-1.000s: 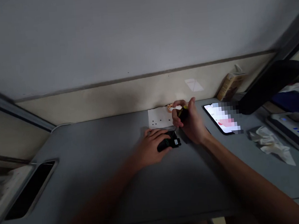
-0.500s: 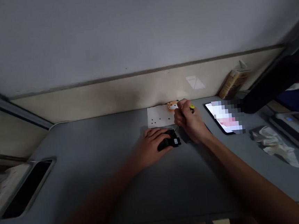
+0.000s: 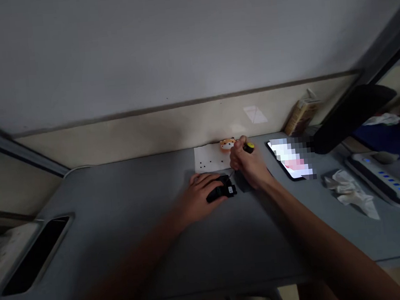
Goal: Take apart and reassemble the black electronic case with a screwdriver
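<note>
My left hand (image 3: 199, 196) is closed around a small black device (image 3: 230, 190) with a white label, pressing it against the desk. In my right hand (image 3: 246, 164) a screwdriver (image 3: 249, 147) with a yellow and black handle is gripped in a fist. Its thin shaft slants down to the left, and the tip meets the device close to my left fingers; exact contact is hard to see. Just beyond the hands lies a white sheet (image 3: 205, 155) with several tiny dark screw-like pieces on it. An orange and white animal-faced item (image 3: 226, 145) rests on that sheet, beside my right fist.
A dark flat piece (image 3: 244, 182) lies under my right wrist. To the right are a lit phone (image 3: 286, 158), crumpled tissue (image 3: 354, 192), a power strip (image 3: 381, 178), a carton (image 3: 300, 115) and a black upright object (image 3: 353, 115). A dark-topped tray-like object (image 3: 37, 255) is at left.
The view has turned slightly to the right, so the things on the desk appear shifted left. Both hands keep their grips, and the screwdriver stays against the device.
</note>
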`<state>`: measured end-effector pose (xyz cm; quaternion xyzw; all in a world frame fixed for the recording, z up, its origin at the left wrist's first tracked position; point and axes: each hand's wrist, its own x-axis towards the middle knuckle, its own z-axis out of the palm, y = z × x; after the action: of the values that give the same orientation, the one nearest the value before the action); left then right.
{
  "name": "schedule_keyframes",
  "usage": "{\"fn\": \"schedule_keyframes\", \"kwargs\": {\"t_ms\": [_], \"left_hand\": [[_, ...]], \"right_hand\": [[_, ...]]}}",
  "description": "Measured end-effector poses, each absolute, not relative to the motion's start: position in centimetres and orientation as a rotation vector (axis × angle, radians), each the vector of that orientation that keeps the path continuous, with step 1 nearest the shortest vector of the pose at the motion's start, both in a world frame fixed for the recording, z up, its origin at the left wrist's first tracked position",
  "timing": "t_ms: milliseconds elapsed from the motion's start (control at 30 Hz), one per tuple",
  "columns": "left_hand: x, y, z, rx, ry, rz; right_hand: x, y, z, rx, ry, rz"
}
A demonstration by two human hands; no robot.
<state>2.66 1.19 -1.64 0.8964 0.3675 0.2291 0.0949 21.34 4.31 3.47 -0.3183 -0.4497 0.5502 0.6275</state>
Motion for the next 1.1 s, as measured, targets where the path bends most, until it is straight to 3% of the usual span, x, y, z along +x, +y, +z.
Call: {"fn": "schedule_keyframes", "kwargs": {"t_ms": [367, 800, 1100], "left_hand": [[3.2, 1.2, -1.3, 2.634, 1.027, 0.8], [3.4, 1.4, -1.7, 2.606, 0.998, 0.864], [3.4, 1.4, -1.9, 2.619, 1.003, 0.935]], "right_hand": [[21.5, 3.9, 3.9, -0.673, -0.998, 1.367], [21.7, 3.9, 3.4, -0.756, -1.218, 1.244], [21.5, 3.8, 4.4, -0.632, -1.067, 1.413]]}}
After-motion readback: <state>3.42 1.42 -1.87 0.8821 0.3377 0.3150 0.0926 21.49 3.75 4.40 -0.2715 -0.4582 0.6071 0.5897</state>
